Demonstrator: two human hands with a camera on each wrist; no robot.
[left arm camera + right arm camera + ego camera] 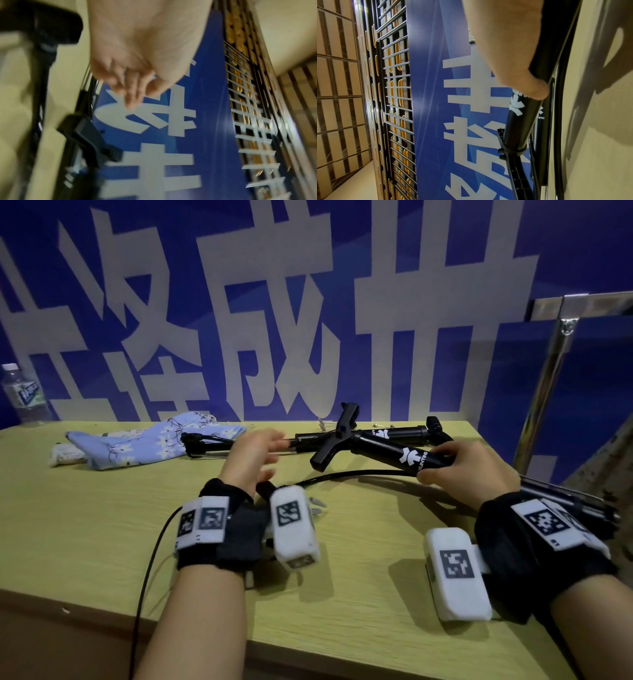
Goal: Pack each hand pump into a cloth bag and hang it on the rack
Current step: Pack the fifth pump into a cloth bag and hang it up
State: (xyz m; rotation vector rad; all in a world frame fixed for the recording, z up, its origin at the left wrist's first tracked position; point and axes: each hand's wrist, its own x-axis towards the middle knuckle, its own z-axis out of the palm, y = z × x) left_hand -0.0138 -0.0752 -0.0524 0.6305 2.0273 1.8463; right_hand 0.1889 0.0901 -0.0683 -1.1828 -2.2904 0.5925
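Observation:
A black hand pump (387, 451) with a T-handle (337, 440) is tilted above the yellow-green table (102, 535). My right hand (435, 465) grips its barrel near the white logo; in the right wrist view the thumb lies on the barrel (517, 128). My left hand (270, 453) hovers open just left of the handle and holds nothing; its blurred fingers (132, 94) show in the left wrist view. A second pump (404, 433) lies behind. A third pump (205, 440) sticks out of a blue floral cloth bag (137, 445) lying at the back left.
A water bottle (24, 395) stands at the far left corner. A chrome rack frame (548, 392) rises at the right. The held pump's black hose (342, 475) curves across the table. A folded pale cloth (65, 455) lies by the floral bag. A blue lettered banner backs the table.

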